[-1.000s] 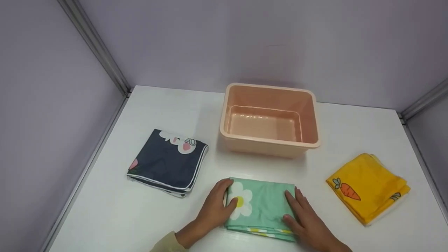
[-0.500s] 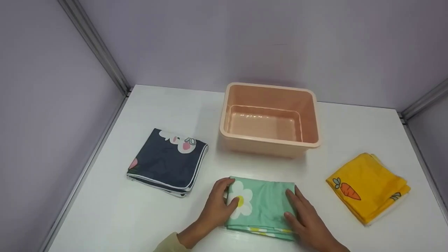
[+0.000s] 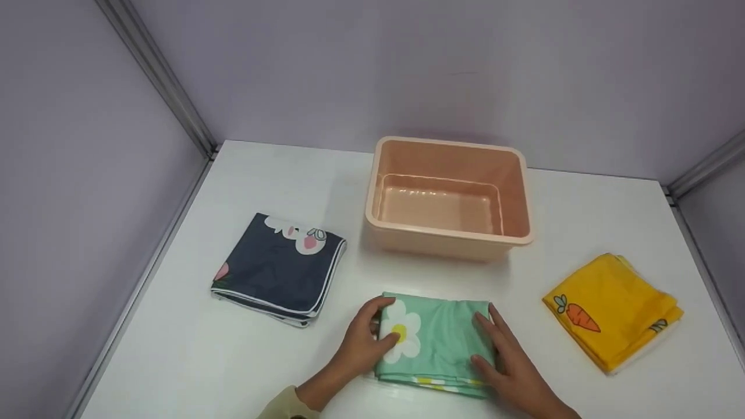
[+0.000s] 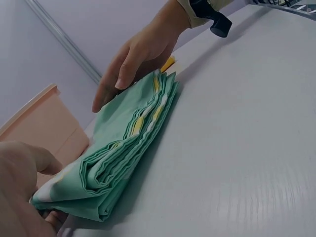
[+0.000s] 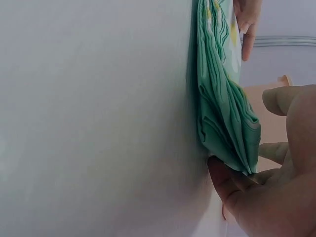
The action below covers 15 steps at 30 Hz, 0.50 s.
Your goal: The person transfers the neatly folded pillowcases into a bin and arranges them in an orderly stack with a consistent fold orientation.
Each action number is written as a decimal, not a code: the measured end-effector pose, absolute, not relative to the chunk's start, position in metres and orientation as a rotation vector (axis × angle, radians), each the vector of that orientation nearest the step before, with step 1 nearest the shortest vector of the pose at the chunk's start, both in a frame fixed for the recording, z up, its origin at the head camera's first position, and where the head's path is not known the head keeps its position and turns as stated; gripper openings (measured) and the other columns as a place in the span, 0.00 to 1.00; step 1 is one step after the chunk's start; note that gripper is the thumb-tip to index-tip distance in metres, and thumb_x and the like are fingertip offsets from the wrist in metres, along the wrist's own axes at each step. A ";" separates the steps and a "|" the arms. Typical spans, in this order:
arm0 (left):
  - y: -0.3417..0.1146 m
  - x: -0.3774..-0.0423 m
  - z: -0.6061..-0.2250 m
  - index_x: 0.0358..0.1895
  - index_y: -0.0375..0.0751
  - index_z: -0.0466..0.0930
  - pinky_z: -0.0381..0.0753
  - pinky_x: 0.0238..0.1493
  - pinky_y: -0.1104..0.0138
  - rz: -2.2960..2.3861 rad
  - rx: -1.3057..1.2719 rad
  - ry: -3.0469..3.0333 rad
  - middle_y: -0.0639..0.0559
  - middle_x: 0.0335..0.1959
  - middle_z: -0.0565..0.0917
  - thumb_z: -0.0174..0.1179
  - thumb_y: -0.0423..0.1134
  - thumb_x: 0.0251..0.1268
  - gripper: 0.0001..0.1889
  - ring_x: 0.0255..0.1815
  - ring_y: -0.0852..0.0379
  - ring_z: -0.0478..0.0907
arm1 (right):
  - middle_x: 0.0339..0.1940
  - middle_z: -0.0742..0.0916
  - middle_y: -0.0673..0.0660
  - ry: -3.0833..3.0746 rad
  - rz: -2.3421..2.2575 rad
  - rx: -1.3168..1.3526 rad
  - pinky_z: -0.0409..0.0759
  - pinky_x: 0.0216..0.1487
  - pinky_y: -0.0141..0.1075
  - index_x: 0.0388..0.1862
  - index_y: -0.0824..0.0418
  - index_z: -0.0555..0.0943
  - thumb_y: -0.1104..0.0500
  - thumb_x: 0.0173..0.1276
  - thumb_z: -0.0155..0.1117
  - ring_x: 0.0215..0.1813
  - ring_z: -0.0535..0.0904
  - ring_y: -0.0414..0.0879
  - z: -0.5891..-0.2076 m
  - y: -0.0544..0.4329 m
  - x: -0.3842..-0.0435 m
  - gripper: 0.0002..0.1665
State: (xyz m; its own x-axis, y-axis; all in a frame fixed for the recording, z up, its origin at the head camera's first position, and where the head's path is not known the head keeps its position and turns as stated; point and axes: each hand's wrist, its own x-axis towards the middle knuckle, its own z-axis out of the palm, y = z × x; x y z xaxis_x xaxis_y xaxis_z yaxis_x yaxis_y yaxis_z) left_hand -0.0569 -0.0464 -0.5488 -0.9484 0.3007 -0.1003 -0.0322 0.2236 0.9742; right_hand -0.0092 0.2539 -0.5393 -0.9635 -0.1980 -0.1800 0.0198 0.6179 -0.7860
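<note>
From my remote seat I watch the folded mint-green daisy-print cloth (image 3: 445, 337) at the near middle of the white tabletop (image 3: 169, 361), a hand at either end. The left hand (image 3: 362, 343) pinches the left edge, thumb on the white daisy (image 3: 403, 331), fingers round the side; the right hand (image 3: 518, 372) grasps the right edge, thumb above and other fingers curled round the fold's underside. The stacked layers show along the cloth's near edge. Past its far edge, a band of tabletop separates it from the peach plastic bin (image 3: 445, 231), which stands upright near the back panel (image 3: 291, 70). On the left I see a gap before the navy cloth with white trim (image 3: 276, 270), folded and lying askew. On the right, the folded yellow carrot-print cloth (image 3: 614, 311) lies cornerwise, apart from the right hand, its outer corner towards the table's right edge.
</note>
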 end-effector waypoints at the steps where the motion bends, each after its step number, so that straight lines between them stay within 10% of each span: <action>1: -0.047 -0.057 -0.550 0.71 0.41 0.69 0.80 0.50 0.67 1.801 0.256 2.225 0.43 0.67 0.71 0.68 0.28 0.64 0.32 0.52 0.53 0.72 | 0.86 0.49 0.58 2.588 -1.294 -0.144 0.57 0.74 0.60 0.83 0.49 0.58 0.43 0.74 0.63 0.83 0.45 0.61 -0.540 0.254 -0.009 0.44; 7: -0.047 -0.057 -0.554 0.71 0.43 0.70 0.79 0.53 0.66 1.841 0.278 2.194 0.37 0.77 0.61 0.68 0.29 0.64 0.32 0.58 0.51 0.71 | 0.85 0.50 0.62 2.561 -1.431 -0.087 0.79 0.59 0.47 0.81 0.54 0.62 0.52 0.72 0.69 0.80 0.54 0.64 -0.540 0.253 -0.010 0.43; 15: -0.046 -0.055 -0.556 0.73 0.44 0.69 0.76 0.64 0.59 1.879 0.275 2.126 0.34 0.80 0.55 0.66 0.28 0.64 0.33 0.72 0.42 0.66 | 0.84 0.48 0.65 2.488 -1.508 0.062 0.77 0.56 0.41 0.79 0.52 0.66 0.51 0.70 0.70 0.79 0.55 0.66 -0.539 0.249 -0.014 0.41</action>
